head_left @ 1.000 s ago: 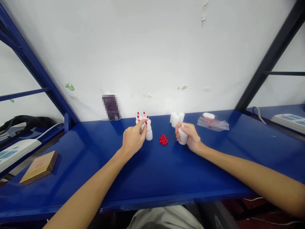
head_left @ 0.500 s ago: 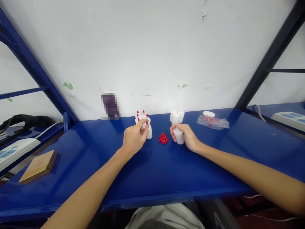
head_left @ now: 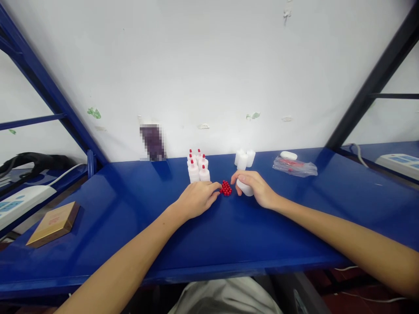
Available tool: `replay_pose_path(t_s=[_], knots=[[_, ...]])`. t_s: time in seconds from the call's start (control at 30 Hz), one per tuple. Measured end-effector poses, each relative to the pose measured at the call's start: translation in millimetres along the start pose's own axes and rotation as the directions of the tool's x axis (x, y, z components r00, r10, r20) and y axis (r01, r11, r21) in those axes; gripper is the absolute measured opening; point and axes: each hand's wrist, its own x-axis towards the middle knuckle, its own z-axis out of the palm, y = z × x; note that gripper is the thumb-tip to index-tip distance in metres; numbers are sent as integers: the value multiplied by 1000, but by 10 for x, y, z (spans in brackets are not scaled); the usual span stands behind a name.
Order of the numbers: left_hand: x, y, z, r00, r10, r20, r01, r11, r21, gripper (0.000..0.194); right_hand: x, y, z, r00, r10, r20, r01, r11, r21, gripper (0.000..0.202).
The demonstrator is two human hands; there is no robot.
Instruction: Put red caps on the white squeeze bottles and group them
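My left hand point(head_left: 200, 199) reaches to the left edge of a small pile of red caps point(head_left: 226, 188) on the blue table. Its thumb and forefinger close around one red cap at the pile's side, partly hidden by the fingertips. My right hand point(head_left: 257, 187) is wrapped round a white plastic bottle point(head_left: 245, 189), tilted just right of the pile. Behind my left hand stand several white bottles point(head_left: 194, 173) with red tips on their nozzles. Beyond my right hand is a group of white bottles point(head_left: 242, 161) with no red tips showing.
A clear plastic bag point(head_left: 296, 168) with red pieces inside lies at the back right, beside a white oval object point(head_left: 288, 155). At the left is a gold box point(head_left: 54, 223). White power strips point(head_left: 22, 203) sit beyond the blue frame posts. A wall closes off the back.
My left hand has come down and right, from the red-tipped bottles to the pile of caps. My right hand still holds its bottle, which now leans more.
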Motion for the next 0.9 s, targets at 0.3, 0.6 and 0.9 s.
replay_pose_path(t_s=[0.3,0.6,0.9], knots=[[4,35,13,999,18,-50,-20,999,-43,22,-22,-118,40,998,-56,21,58,993,-100,40],[-4,78,24,998,-1,-59,-3,998,-62,16,-38,-83,60,998,-41,55,44,998,-49,35],[-47,243,-23,850,49,-524,-186,959,-213,17,-98,-146,93,983,-148,110,171,953,-250,41]])
